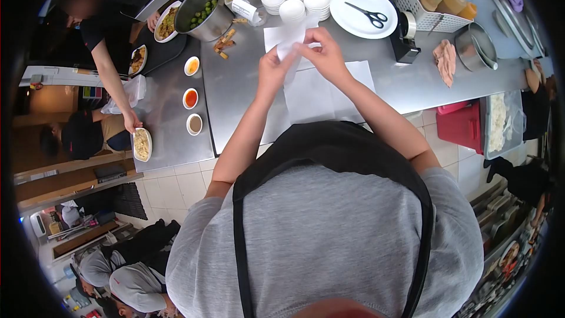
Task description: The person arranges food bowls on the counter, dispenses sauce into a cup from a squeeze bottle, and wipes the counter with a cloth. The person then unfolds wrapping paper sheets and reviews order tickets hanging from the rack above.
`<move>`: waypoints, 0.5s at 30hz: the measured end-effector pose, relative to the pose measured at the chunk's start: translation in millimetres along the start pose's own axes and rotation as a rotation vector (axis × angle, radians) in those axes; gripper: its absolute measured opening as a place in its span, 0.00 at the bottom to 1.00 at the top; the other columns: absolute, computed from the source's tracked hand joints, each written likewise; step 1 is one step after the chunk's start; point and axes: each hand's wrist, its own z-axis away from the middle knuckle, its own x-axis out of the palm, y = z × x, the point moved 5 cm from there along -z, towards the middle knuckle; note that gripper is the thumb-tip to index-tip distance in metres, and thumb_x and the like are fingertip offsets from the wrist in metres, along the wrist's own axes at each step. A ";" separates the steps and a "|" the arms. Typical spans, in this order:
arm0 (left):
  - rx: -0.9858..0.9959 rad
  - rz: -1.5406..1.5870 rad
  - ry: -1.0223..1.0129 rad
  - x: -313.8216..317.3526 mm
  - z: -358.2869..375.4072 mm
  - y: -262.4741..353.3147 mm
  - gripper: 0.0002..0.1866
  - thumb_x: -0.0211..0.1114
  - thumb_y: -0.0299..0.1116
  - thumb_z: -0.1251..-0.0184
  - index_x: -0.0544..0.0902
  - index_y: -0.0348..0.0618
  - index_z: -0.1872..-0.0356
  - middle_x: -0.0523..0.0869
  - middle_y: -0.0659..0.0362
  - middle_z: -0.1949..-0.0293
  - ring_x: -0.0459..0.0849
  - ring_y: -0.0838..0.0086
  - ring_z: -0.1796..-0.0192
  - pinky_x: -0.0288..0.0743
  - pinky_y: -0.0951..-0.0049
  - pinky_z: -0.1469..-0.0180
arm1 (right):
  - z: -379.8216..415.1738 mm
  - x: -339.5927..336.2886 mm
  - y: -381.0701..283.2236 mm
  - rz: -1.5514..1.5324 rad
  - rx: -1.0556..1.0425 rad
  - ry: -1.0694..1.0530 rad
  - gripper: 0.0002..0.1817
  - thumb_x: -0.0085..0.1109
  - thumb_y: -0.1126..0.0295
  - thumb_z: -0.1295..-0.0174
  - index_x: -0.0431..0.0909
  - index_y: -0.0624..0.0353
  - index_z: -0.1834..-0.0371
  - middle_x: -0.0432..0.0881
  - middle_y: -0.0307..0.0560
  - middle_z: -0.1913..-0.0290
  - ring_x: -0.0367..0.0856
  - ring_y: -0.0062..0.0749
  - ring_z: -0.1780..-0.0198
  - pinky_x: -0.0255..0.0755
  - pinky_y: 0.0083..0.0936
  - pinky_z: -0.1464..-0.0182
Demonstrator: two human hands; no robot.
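Both my hands are raised over the steel counter with a thin white paper between them. My left hand (274,72) pinches the white paper (286,47) from the left, while my right hand (322,56) holds its right side, fingertips close together. Beneath them, flat white sheets (353,76) lie on the counter, partly covered by my hands and wrists. Stacks of small white bowls (292,12) stand just beyond. A white plate (353,15) with black scissors (368,15) on it is to the right of them.
Three sauce cups (190,98) and a steel pot (203,15) stand left. A co-worker's hand (133,121) touches a food bowl (142,144). Right are a tape dispenser (406,44), a cloth (445,62), a bottle basket (438,22) and a steel container (475,47).
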 end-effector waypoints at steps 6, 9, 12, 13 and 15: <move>-0.091 0.340 0.019 1.2 20.7 4.1 0.18 0.58 0.37 0.37 0.74 0.36 0.50 0.79 0.63 0.60 0.75 0.84 0.61 0.67 0.82 0.64 | 10.6 2.0 7.9 -0.049 0.201 -0.297 0.07 0.58 0.71 0.44 0.72 0.61 0.67 0.73 0.36 0.60 0.71 0.17 0.58 0.67 0.17 0.59; -0.143 0.352 0.021 1.2 25.5 -7.1 0.18 0.59 0.37 0.38 0.75 0.35 0.52 0.79 0.63 0.61 0.75 0.83 0.63 0.67 0.82 0.65 | 20.7 -0.5 -2.2 -0.135 0.213 -0.205 0.12 0.61 0.65 0.48 0.73 0.62 0.68 0.77 0.46 0.65 0.74 0.27 0.63 0.68 0.21 0.59; -0.132 0.027 -0.060 3.2 34.6 -8.5 0.17 0.60 0.36 0.39 0.76 0.35 0.54 0.81 0.62 0.63 0.77 0.81 0.64 0.69 0.80 0.63 | 37.2 -0.4 -16.0 0.181 0.004 -0.101 0.12 0.59 0.67 0.47 0.73 0.63 0.65 0.78 0.44 0.67 0.74 0.25 0.65 0.69 0.22 0.61; -0.087 -0.040 -0.049 3.8 39.7 -1.9 0.15 0.60 0.34 0.39 0.77 0.33 0.55 0.82 0.61 0.65 0.77 0.81 0.65 0.70 0.79 0.63 | 39.9 -3.9 -12.1 0.181 0.008 -0.103 0.12 0.59 0.67 0.47 0.73 0.63 0.65 0.78 0.44 0.67 0.74 0.25 0.65 0.69 0.22 0.61; -0.047 -0.105 -0.037 1.3 44.1 0.1 0.14 0.59 0.32 0.39 0.78 0.32 0.57 0.82 0.61 0.67 0.77 0.81 0.66 0.71 0.78 0.63 | 47.3 -22.9 5.3 0.066 0.161 -0.109 0.12 0.59 0.69 0.46 0.72 0.62 0.61 0.79 0.42 0.65 0.74 0.22 0.67 0.70 0.22 0.63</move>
